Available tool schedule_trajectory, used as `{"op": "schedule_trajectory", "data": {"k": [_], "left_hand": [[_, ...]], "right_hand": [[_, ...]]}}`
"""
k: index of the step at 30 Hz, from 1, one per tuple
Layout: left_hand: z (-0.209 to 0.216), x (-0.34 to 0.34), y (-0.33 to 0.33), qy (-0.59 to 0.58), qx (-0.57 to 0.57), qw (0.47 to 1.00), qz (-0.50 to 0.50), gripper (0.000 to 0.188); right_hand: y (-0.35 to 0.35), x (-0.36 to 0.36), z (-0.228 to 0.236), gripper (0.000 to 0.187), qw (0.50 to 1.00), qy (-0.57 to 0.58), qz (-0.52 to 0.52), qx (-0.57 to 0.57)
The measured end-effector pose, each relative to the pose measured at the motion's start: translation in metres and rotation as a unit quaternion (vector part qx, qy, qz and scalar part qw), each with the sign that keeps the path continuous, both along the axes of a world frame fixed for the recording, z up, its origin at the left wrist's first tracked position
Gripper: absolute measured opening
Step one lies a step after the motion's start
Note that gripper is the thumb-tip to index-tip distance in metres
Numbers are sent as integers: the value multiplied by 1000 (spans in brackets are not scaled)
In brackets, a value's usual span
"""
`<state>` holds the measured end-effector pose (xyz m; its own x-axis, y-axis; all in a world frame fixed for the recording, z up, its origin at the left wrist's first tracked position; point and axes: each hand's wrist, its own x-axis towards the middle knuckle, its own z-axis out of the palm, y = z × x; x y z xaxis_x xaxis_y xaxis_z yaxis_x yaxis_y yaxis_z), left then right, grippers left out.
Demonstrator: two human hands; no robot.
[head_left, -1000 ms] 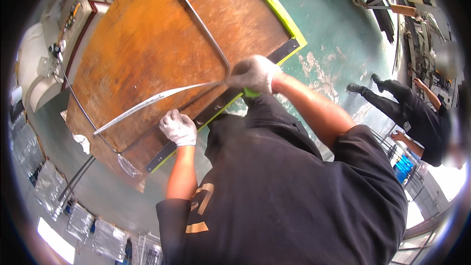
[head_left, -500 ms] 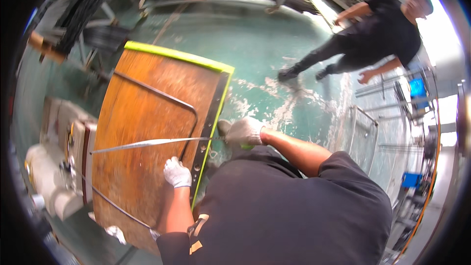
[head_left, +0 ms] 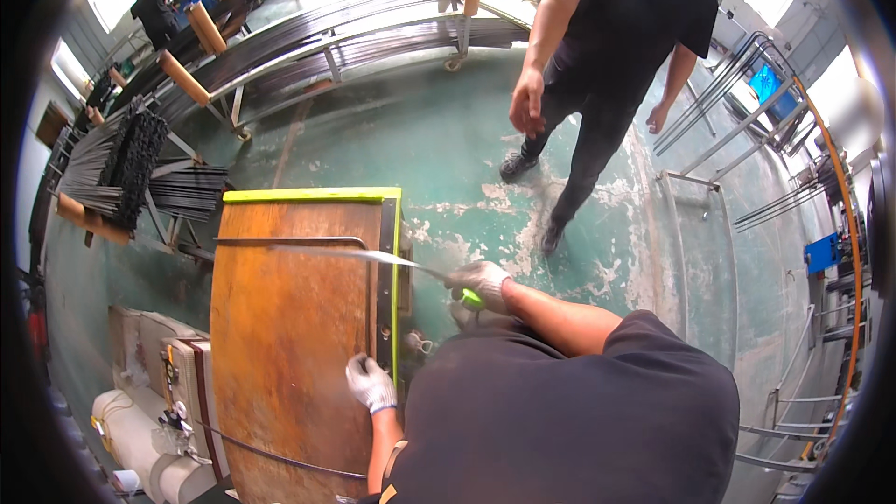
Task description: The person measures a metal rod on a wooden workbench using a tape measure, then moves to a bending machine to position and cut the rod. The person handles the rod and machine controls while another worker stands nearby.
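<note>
A tape measure with a bright green case (head_left: 473,299) is in my right hand (head_left: 483,282), its fingers closed round it in a white knit glove. The silver tape blade (head_left: 373,256) reaches out leftward over the wooden tabletop (head_left: 289,336) and is blurred toward its far end. A thin dark bent metal rod (head_left: 299,242) lies on the wood, with a rounded corner near the right edge. My gloved left hand (head_left: 371,383) is closed on the rod's side along that edge. A second dark rod stretch (head_left: 280,457) crosses the wood closer to me.
Yellow-green strip (head_left: 308,195) borders the table. A co-worker in dark clothes (head_left: 616,47) stands beyond it on the right. Racks of long dark bars (head_left: 373,37) stand at the back; metal frames (head_left: 719,196) are on the right. White rolls (head_left: 135,429) sit at the table's left.
My view has turned and the table sits lower. My right hand and the tape have shifted relative to the rod, the blade now near its far side. The co-worker has stepped closer.
</note>
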<state>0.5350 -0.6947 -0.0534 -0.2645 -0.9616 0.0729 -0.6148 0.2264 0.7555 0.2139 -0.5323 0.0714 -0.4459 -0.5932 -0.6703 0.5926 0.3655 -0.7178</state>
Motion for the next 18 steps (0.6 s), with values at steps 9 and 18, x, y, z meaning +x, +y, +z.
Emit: {"op": "schedule_trajectory", "data": {"k": [9,18], "left_hand": [[-2,-10,32,42,123,991,36,11],[7,-56,19,110,204,973,-13,13]], "right_hand": [[-2,-94,7,29,967,-10,-235,-101],[-33,-293,24,100,777,-113,598,-160]]}}
